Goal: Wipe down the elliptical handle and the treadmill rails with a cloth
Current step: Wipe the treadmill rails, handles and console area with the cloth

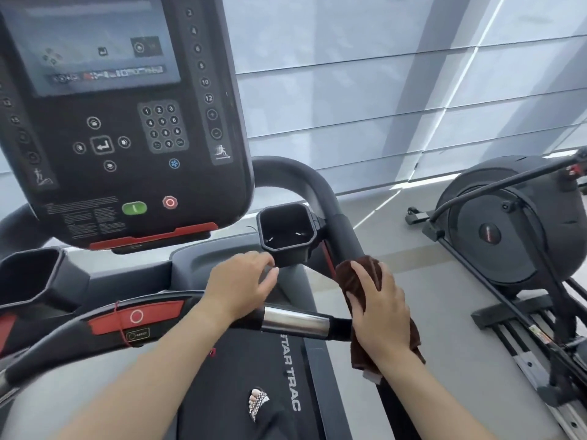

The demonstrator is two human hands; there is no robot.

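I stand on a treadmill. Its right side rail (330, 204), black and curved, runs from behind the console down to the lower right. A dark brown cloth (355, 274) is wrapped over this rail, and my right hand (381, 312) presses it against the rail, fingers closed around it. My left hand (241, 287) hovers above the front crossbar (295, 322) with its silver grip, fingers loosely apart and holding nothing, close to the right cup holder (286, 233). The elliptical (502, 230) stands to the right on the floor.
The treadmill console (120, 122) with its screen and keypad fills the upper left. A second cup holder (28, 281) sits at the left. The black belt (251, 363) lies below, with my foot (259, 401) on it. Window blinds (397, 74) cover the far wall.
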